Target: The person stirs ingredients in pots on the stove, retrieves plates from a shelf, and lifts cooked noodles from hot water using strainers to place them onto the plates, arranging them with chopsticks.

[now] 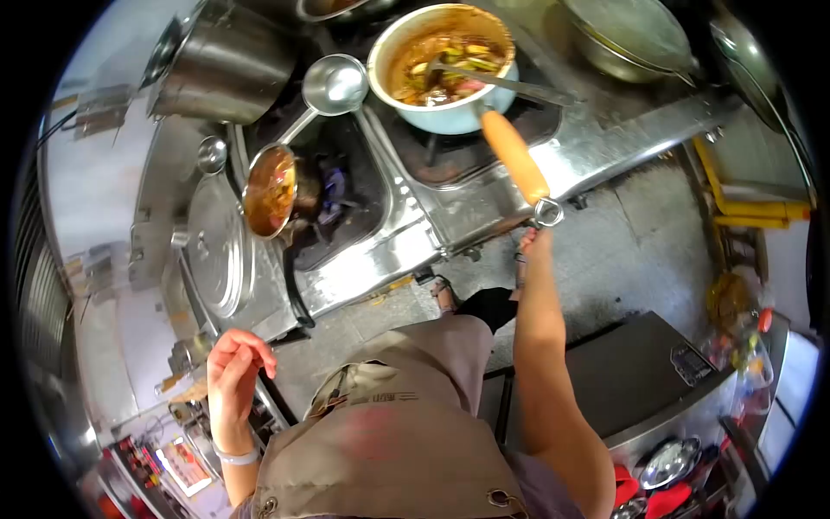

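Note:
My left hand [235, 376] hangs in the air near the stove's left front corner, fingers loosely curled and slightly apart, holding nothing. My right hand [533, 240] reaches to the stove's front edge, just below the ring at the end of a saucepan's orange handle [517, 160]. Its fingers look bent in; what they grip is hidden. The light-blue saucepan [450, 117] sits on the right burner with brown sauce, green pieces and a metal spoon [510, 84] inside. A small black-handled pan [246, 203] with orange-brown food tilts beside a blue flame [333, 195].
A steel ladle [334, 85] lies across the stove behind the small pan. A tall stockpot [225, 69] stands back left, above a round lid [216, 251]. A covered pot [635, 43] is at back right. Behind me is a dark counter [635, 372] with bowls and bags nearby.

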The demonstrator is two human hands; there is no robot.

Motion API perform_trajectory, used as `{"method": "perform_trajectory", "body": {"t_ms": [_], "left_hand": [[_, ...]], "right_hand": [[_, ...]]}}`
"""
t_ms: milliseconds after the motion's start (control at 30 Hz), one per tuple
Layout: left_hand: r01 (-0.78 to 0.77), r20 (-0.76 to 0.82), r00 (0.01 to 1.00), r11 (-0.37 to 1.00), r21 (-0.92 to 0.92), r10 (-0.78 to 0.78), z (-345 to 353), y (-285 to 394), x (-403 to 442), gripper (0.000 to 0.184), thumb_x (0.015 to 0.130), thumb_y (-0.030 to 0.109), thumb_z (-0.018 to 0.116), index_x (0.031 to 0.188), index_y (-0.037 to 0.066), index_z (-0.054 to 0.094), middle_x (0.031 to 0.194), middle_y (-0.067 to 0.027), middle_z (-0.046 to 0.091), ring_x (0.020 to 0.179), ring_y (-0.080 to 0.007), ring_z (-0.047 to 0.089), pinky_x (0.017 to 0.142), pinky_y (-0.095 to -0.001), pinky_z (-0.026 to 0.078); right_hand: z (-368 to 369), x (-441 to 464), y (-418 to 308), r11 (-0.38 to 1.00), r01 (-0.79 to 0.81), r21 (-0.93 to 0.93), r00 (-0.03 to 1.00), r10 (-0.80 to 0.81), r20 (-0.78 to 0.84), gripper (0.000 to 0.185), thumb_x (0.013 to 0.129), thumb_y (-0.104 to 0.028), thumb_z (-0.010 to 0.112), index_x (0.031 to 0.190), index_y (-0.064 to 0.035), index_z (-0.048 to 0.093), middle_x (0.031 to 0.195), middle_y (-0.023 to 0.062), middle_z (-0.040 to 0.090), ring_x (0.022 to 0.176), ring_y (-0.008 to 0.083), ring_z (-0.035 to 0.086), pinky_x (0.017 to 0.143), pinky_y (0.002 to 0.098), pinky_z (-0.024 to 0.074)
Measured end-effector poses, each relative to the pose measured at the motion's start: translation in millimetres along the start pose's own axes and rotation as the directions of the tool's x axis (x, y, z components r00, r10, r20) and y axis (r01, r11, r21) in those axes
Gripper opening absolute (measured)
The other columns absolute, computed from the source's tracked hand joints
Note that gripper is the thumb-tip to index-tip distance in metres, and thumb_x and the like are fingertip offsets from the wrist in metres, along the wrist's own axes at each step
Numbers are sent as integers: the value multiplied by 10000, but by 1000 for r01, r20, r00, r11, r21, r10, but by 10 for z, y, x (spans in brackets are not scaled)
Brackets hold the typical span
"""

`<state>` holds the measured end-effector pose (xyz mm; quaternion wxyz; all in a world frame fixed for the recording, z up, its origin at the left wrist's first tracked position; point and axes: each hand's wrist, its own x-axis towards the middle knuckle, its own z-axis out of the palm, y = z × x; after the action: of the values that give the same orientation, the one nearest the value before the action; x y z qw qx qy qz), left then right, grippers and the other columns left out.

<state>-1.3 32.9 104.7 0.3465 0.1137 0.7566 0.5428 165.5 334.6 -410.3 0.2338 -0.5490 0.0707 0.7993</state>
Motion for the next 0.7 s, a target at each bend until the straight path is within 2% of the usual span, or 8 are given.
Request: {"method": "perform_trajectory", "body": {"t_ms": [133,200,300,333,367,433,600,700], "left_hand": [[-24,-41,999,999,-47,22,-128,-41,0,180,869,173,516,911,-1,535,716,-110,570,610,-161,531,562,-253,432],[-21,-41,999,997,-74,18,-238,-86,-3,181,872,174,513,914,0,537,716,-108,570,608,-158,530,560,-250,431],[-18,-55,998,994,-104,13,-442,-187,3,190,879,184,502,911,0,539,718,-103,572,607,-152,531,560,-248,431],[0,-60,998,992,-125,-8,-493,-237,-7,194,882,188,497,908,0,539,718,-101,574,609,-150,532,562,-247,432],[16,-69,997,989,-146,-26,-546,-293,-24,199,885,192,492,904,0,540,718,-99,575,610,-147,533,564,-246,433],[49,-91,994,985,-168,-65,-635,-391,-46,206,890,195,488,893,-4,543,718,-95,582,611,-139,539,573,-242,435],[84,-93,990,965,-249,-110,-914,-655,-131,189,892,171,476,886,-1,554,743,-91,597,629,-138,545,598,-250,432],[74,-101,989,953,-294,-108,-1043,-768,-148,179,893,152,463,895,-1,556,756,-87,597,646,-139,544,608,-253,430]], "right_hand": [[-63,5,32,852,-341,397,939,333,91,387,888,-425,346,663,-120,424,489,-9,426,360,72,337,301,216,236],[161,-628,241,984,26,174,936,37,-349,390,886,-421,364,654,-116,436,503,-3,439,375,86,362,306,229,265],[-616,-274,1340,948,167,-272,985,-171,10,248,848,-291,397,722,-109,510,607,58,541,456,169,484,396,272,424],[-818,-129,1886,992,88,-91,984,-72,163,243,842,-300,415,797,-95,537,682,59,560,533,191,524,478,292,475],[-683,-301,2106,916,-91,-390,965,178,193,296,866,-338,418,846,-67,535,690,68,560,572,209,540,516,314,488],[-296,-514,2592,914,-283,-291,958,286,-31,386,882,-414,413,903,-41,512,689,83,557,590,227,550,539,340,504],[-234,-243,2841,962,-95,-254,995,89,-36,445,889,-451,391,892,-16,484,592,65,481,450,186,480,395,267,447],[-273,-82,2663,835,-540,103,842,536,65,439,889,-444,372,832,-24,483,561,43,456,417,138,437,367,232,398]]}}
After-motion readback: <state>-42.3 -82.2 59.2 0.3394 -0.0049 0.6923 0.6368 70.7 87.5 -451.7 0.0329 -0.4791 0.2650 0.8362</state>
